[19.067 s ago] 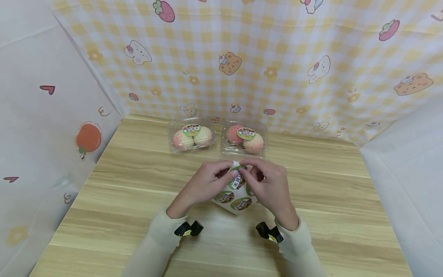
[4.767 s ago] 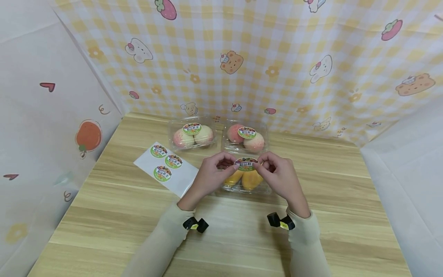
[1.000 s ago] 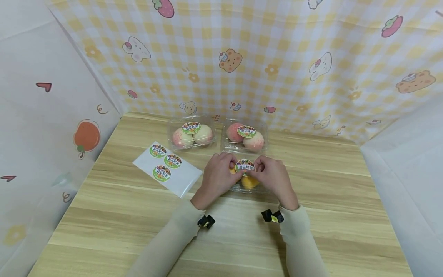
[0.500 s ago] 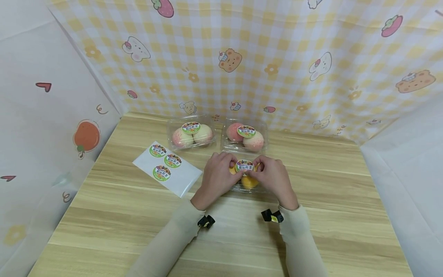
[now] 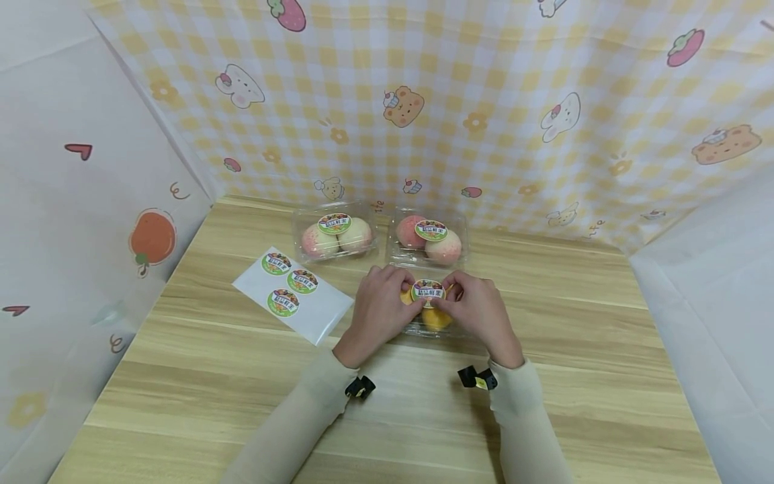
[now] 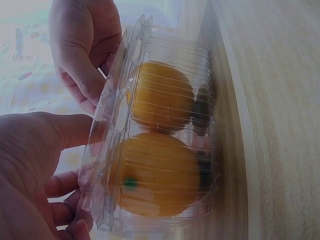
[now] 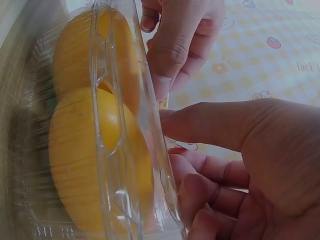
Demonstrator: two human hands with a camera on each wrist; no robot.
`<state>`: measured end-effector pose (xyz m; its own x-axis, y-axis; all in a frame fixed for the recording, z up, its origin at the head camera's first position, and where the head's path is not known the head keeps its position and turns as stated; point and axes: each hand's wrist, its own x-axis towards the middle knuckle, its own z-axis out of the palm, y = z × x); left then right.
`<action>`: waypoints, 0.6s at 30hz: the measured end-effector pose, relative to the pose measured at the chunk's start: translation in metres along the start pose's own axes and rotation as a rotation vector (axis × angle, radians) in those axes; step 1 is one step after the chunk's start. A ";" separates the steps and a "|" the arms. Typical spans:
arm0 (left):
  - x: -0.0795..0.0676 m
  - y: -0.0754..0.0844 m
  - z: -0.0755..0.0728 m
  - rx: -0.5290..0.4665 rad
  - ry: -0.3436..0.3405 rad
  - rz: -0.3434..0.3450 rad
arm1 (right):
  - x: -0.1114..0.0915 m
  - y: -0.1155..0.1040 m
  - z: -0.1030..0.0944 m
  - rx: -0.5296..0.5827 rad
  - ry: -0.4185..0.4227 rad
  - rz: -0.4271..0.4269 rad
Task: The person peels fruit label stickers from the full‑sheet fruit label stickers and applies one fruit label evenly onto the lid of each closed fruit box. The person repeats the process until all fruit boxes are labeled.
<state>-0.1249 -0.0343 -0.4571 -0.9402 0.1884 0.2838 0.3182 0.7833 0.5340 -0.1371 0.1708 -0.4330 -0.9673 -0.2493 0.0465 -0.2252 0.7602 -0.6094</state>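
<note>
An oval-looking fruit label sticker [image 5: 428, 290] with a green and white print lies over the lid of a clear plastic clamshell box [image 5: 426, 331]. Inside the box sit two yellow fruits [image 6: 157, 172], seen close up in both wrist views. My left hand [image 5: 382, 306] pinches the sticker's left side, its thumb at the lower edge. On the opposite side my right hand [image 5: 480, 309] pinches it with thumb and curled fingers. The right wrist view shows the thumb tips meeting at the lid of the box. Part of the box is hidden under both hands.
Behind stand two more clear boxes, one with pale pink peaches [image 5: 320, 242] at left and another with pink peaches [image 5: 444, 247] at right, each labelled. A white sticker sheet [image 5: 320, 312] with three labels lies left on the wooden table [image 5: 181, 376]. A checked curtain [image 5: 502, 81] hangs behind.
The sheet, in my hands at first, now lies at left, and the box of yellow fruits shows in front. Since 4.8 seconds ago, both hands have drawn closer together around the sticker.
</note>
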 end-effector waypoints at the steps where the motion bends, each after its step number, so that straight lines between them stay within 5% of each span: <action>1: 0.000 0.000 0.000 0.001 0.002 0.001 | 0.000 0.000 0.000 -0.001 0.003 -0.005; 18: -0.001 0.001 -0.002 0.025 0.030 0.014 | -0.002 -0.001 -0.004 0.013 0.017 -0.013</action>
<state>-0.1231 -0.0355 -0.4552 -0.9316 0.1820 0.3146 0.3275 0.7956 0.5096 -0.1358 0.1729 -0.4297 -0.9661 -0.2489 0.0685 -0.2369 0.7493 -0.6185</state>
